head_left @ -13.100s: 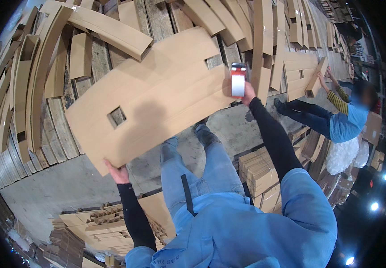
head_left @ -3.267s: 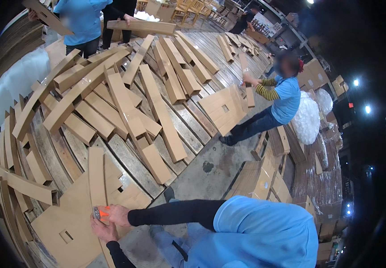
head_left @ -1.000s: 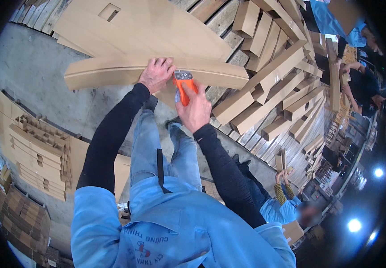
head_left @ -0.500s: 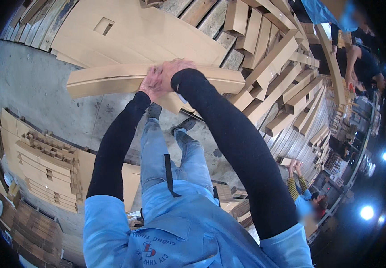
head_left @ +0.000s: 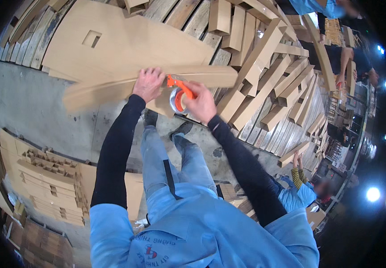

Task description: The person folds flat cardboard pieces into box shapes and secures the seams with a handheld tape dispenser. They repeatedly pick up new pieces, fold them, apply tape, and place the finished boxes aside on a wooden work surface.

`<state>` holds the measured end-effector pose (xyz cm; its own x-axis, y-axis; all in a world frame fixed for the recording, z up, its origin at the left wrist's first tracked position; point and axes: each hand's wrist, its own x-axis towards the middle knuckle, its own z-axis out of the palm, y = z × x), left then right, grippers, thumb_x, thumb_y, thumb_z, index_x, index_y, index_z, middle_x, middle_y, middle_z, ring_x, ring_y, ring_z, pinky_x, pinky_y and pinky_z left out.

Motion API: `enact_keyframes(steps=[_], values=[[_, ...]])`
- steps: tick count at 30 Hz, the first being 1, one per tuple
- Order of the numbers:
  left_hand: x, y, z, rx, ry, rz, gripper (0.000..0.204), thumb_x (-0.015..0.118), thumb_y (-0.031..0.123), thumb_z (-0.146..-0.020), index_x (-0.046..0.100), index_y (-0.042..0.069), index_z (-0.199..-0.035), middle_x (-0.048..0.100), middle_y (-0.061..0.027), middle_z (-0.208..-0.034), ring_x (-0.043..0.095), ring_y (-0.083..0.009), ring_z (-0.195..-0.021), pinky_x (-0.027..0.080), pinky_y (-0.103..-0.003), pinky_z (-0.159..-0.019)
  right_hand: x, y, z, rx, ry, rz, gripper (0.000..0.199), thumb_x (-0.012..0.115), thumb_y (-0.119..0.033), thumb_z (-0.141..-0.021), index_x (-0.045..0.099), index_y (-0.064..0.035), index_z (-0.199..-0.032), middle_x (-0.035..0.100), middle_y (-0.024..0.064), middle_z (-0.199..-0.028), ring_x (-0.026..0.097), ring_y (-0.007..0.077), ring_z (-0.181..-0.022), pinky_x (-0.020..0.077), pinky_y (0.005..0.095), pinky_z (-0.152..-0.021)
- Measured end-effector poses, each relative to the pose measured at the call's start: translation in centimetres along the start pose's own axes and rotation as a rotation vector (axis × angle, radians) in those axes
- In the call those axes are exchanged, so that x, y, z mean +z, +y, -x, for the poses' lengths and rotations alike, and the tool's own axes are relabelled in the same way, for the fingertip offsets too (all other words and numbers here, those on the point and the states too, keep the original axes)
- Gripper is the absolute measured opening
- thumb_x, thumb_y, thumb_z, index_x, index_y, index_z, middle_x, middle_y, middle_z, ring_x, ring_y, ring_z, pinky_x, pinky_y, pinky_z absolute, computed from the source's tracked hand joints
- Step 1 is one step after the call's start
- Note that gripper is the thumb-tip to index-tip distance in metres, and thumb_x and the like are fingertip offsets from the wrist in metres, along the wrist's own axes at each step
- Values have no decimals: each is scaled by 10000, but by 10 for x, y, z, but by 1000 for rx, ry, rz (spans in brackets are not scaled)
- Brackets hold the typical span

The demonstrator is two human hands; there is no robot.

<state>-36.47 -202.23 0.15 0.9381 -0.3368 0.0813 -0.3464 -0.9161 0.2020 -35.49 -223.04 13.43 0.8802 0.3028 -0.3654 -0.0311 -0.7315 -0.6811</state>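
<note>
While the folded cardboard piece runs crosswise in front of the person, both hands meet at its middle.

The left hand presses down flat on the cardboard's upper face, fingers spread, gripping nothing else. The right hand is closed around an orange tape dispenser, held just right of the left hand and touching the cardboard's near edge; the long axis stretches away leftward, above the concrete floor.
</note>
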Motion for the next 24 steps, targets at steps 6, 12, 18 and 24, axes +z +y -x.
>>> enact_keyframes(steps=[6,12,18,24], values=[[-7,4,-4,52,-69,-33,509,787,269,-658,598,135,-1112,559,-64,-1177,554,-256,-1082,422,-426,-844,17,-34,40,4,95,258,576,670,-165,-732,639,-77,-1301,498,217,-1428,643,407,-1112,529,466,-972],[-5,14,-5,89,-100,-80,506,786,288,-682,613,190,-1147,549,-58,-1188,548,-255,-1068,417,-420,-826,5,-42,44,58,-13,349,572,678,-173,-743,627,-78,-1305,474,213,-1441,662,419,-1055,544,483,-935],[9,19,12,114,74,-92,456,744,240,-742,594,257,-1173,534,-41,-1185,544,-240,-1033,399,-423,-805,24,-25,76,154,173,7,576,682,-198,-776,629,-58,-1332,479,198,-1442,589,380,-1223,492,423,-1041],[11,23,19,91,105,-85,382,713,223,-750,617,234,-1120,539,-53,-1219,536,-249,-1095,403,-423,-833,19,-32,77,61,102,233,542,691,-192,-754,658,-41,-1273,514,202,-1382,617,393,-1164,522,455,-985]])
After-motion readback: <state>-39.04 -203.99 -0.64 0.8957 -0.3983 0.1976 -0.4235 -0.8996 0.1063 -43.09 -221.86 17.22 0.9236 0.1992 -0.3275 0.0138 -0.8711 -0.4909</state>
